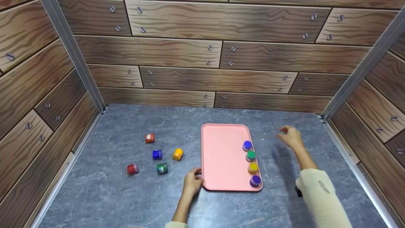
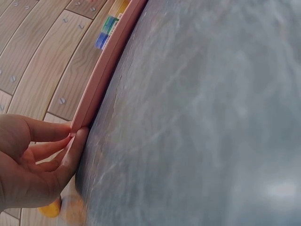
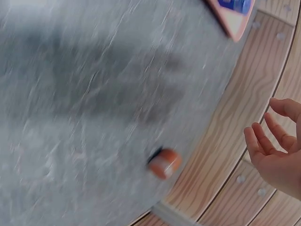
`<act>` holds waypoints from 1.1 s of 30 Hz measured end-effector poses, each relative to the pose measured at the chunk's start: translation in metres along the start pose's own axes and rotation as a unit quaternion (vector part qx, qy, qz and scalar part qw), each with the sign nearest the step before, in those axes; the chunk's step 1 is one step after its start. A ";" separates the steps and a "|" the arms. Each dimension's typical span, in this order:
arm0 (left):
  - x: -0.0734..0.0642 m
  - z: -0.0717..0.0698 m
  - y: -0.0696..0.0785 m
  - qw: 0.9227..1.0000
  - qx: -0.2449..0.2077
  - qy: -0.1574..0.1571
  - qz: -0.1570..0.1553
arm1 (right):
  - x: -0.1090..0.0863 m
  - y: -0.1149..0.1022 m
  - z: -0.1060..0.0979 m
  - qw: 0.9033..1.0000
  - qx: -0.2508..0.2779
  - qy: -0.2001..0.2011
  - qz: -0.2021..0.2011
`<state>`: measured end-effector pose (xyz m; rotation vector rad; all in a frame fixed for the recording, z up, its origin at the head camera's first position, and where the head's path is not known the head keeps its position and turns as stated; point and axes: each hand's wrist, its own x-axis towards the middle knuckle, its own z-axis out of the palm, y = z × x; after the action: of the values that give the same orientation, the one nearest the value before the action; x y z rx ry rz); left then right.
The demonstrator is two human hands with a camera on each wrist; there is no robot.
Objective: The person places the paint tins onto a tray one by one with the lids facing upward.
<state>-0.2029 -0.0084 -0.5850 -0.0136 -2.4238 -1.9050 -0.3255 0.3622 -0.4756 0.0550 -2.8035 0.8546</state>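
Note:
My left hand (image 1: 192,183) pinches the left edge of a pink tray (image 1: 223,155) near its front corner; the left wrist view shows thumb and fingers at the tray's rim. Along the tray's right side stand small paint jars: blue (image 1: 247,145), green (image 1: 250,155), yellow (image 1: 252,168) and purple (image 1: 255,181). Out to the right of the tray, my right hand (image 1: 290,137) is raised over the table, fingers loosely bent and holding nothing. An orange jar (image 3: 164,163) lies on the table in the right wrist view, between the tray and the table's corner.
Left of the tray lie several more jars: orange-red (image 1: 150,138), blue (image 1: 157,154), yellow-orange (image 1: 177,154), green (image 1: 162,168) and red (image 1: 132,169). Wood-patterned walls (image 1: 177,77) with metal corner posts (image 1: 74,53) enclose the grey marbled table (image 1: 126,202).

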 end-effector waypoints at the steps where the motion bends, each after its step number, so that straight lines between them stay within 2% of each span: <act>1: 0.000 0.000 0.000 1.000 -0.001 0.000 0.000 | 0.000 0.004 -0.002 1.000 -0.001 0.002 0.003; 9: 0.001 -0.001 -0.001 1.000 -0.004 -0.001 -0.002 | -0.006 0.036 -0.014 0.999 -0.004 -0.006 0.031; 15: 0.001 -0.001 0.001 1.000 -0.005 -0.001 0.000 | -0.014 0.060 -0.008 0.999 -0.025 0.008 0.027; 19: 0.000 0.000 0.001 1.000 -0.002 -0.002 -0.004 | -0.020 0.074 -0.003 0.999 -0.026 -0.004 0.031; 27: 0.000 -0.001 0.002 1.000 -0.016 -0.008 -0.017 | -0.024 0.090 0.000 0.996 -0.058 -0.050 0.047; 30: -0.001 -0.002 0.003 1.000 -0.015 -0.006 -0.015 | -0.024 0.093 0.000 0.996 -0.061 -0.046 0.043; 33: -0.001 -0.003 0.003 1.000 -0.014 -0.004 -0.014 | -0.024 0.094 0.003 0.998 -0.057 -0.023 0.031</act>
<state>-0.2020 -0.0102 -0.5817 0.0104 -2.4163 -1.9537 -0.3115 0.4382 -0.5345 -0.0305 -2.9052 0.7141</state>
